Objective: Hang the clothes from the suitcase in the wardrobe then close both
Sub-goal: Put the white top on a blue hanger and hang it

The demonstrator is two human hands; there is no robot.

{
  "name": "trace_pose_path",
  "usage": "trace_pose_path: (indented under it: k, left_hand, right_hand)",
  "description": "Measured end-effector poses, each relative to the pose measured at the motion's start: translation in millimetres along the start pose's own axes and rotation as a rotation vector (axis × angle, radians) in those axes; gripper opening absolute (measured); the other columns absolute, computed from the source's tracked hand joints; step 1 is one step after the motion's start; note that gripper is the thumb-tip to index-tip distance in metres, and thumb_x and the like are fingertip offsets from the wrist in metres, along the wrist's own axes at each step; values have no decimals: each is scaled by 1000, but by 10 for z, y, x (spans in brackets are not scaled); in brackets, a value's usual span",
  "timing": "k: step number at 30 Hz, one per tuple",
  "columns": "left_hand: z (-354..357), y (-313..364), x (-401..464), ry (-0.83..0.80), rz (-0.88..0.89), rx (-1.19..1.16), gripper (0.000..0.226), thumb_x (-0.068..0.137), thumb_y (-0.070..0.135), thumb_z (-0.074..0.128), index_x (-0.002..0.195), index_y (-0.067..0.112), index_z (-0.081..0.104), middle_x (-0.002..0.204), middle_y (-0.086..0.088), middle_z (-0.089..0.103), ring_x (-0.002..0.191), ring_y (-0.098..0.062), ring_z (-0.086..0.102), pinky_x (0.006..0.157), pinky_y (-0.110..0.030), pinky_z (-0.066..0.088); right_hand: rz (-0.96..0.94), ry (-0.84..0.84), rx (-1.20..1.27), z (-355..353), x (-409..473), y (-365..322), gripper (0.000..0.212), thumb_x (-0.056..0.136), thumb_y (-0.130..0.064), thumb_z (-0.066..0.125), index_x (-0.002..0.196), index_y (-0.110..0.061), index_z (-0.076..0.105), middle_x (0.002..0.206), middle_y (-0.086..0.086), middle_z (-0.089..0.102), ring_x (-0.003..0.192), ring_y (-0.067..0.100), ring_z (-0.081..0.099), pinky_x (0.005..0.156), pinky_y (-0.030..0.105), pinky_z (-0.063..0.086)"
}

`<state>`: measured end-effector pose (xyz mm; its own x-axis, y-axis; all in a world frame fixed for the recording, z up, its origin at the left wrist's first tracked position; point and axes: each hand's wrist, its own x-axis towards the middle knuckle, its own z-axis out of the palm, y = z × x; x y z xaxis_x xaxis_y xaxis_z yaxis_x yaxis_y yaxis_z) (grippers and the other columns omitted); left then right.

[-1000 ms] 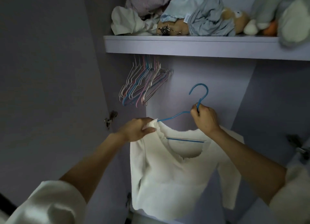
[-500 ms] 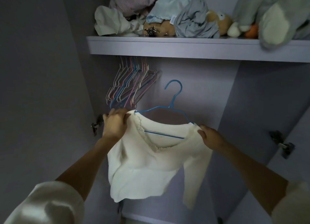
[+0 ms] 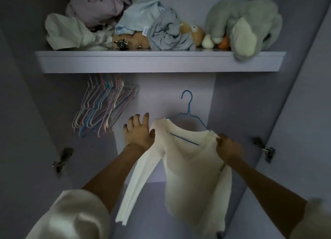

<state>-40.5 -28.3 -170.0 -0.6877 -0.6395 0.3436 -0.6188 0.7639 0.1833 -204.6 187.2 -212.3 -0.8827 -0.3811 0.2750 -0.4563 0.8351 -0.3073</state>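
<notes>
A cream long-sleeved top (image 3: 189, 169) hangs on a blue wire hanger (image 3: 188, 104) inside the open wardrobe. My right hand (image 3: 228, 147) pinches the top's right shoulder over the hanger's end. My left hand (image 3: 139, 131) is free of the top, fingers spread, just left of its left shoulder. The hanger's hook points up below the shelf (image 3: 157, 61), not on any rail that I can see. The suitcase is out of view.
A bunch of several empty pastel hangers (image 3: 100, 108) hangs at the left under the shelf. Crumpled clothes (image 3: 107, 18) and plush toys (image 3: 245, 23) sit on the shelf. Door hinges show at left (image 3: 60, 160) and right (image 3: 265, 149).
My left hand has let go of the top's left shoulder and opened. The top with its hanger has shifted right, and its left sleeve now hangs loose.
</notes>
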Motion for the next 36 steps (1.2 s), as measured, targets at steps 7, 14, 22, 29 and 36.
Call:
trace_pose_path:
  k: [7, 14, 22, 29, 36]
  left_hand:
    - [-188, 997, 504, 557, 420, 10, 52, 79, 21, 46, 130, 13, 44, 133, -20, 49, 118, -34, 40, 86, -42, 40]
    - [-129, 1545, 1005, 744, 375, 112, 79, 80, 28, 53, 149, 19, 17, 155, -19, 12, 142, -41, 10, 113, -56, 6]
    - [96, 1617, 1345, 771, 265, 178, 93, 88, 50, 43, 142, 23, -27, 154, -16, -21, 141, -40, -17, 109, -55, -14]
    - [96, 1656, 1336, 741, 266, 153, 99, 86, 49, 49, 139, 21, -31, 154, -18, -19, 141, -42, -16, 108, -58, -13]
    - [27, 1565, 1313, 843, 342, 203, 98, 64, 32, 73, 146, 17, 20, 151, -21, 13, 138, -45, 11, 107, -63, 16]
  right_hand:
    - [145, 99, 87, -452, 469, 271, 34, 100, -23, 29, 113, -3, 53, 115, 20, 61, 107, 37, 58, 87, 39, 46]
    - [224, 269, 217, -350, 1118, 530, 33, 96, -21, 35, 114, -1, 55, 119, 22, 59, 113, 40, 54, 92, 42, 44]
    - [246, 253, 318, -173, 1820, 709, 33, 95, -16, 41, 119, 2, 54, 124, 24, 56, 117, 40, 53, 94, 43, 44]
    - [264, 208, 313, -56, 1799, 891, 34, 97, -17, 40, 115, 7, 56, 122, 25, 58, 114, 38, 55, 92, 40, 45]
    - [251, 245, 316, -290, 1752, 622, 33, 97, -16, 40, 108, 9, 58, 113, 26, 61, 106, 38, 59, 85, 42, 47]
